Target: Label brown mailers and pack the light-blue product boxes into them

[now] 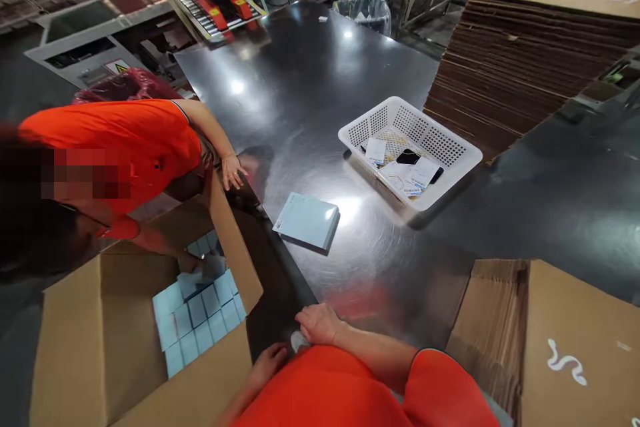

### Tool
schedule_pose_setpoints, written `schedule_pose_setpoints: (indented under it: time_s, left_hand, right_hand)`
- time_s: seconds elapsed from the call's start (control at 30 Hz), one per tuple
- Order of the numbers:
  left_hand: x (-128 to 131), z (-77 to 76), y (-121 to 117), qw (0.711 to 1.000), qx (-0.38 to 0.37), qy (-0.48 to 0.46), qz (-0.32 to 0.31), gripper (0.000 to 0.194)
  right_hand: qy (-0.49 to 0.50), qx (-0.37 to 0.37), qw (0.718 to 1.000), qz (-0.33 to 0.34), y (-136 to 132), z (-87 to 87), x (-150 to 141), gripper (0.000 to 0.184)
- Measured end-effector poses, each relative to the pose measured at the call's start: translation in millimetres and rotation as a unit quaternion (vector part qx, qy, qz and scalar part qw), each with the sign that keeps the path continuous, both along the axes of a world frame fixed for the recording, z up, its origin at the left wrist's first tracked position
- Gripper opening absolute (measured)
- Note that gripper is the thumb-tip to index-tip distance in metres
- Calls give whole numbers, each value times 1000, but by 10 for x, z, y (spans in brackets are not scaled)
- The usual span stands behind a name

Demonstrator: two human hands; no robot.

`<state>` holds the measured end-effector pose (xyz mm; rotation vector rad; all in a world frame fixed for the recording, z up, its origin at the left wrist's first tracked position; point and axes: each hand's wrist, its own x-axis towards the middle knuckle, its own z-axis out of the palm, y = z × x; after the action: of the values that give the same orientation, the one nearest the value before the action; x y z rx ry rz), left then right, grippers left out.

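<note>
Pausing, it seems: the right hand is rested half-curled, apparently empty, by the desk (the left hand's grip can't be told); a forward reach would be needed for the flat pale box ahead.

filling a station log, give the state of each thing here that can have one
Large brown cardboard box, open on top
Small pale blue boxes, in rows inside
Flat pale blue box, closed, on the shiny metal table
White perforated plastic basket, open, holding labelled white items
Tall brown cardboard stack, flattened
Near brown cardboard stack, layered
Red roller machine, cannot tell if running
</note>
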<state>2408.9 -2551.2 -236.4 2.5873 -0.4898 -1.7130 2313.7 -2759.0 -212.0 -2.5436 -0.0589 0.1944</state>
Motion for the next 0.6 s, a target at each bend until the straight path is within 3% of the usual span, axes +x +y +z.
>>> schedule_pose_setpoints:
  time_s: [0.17,0.37,0.6]
  left_hand:
    - [20,79,19,1000,0,15,-7,71]
    - [31,139,-161,1000,-9,15,-19,61]
    - [-96,140,-243,987,-84,4,135,44]
  right_hand:
    - [-10,11,1000,-8,9,-12,-5,17]
    - [-9,18,1000,-23,-27,44,16,14]
    - [15,-12,1000,24,-73,13,-71,33]
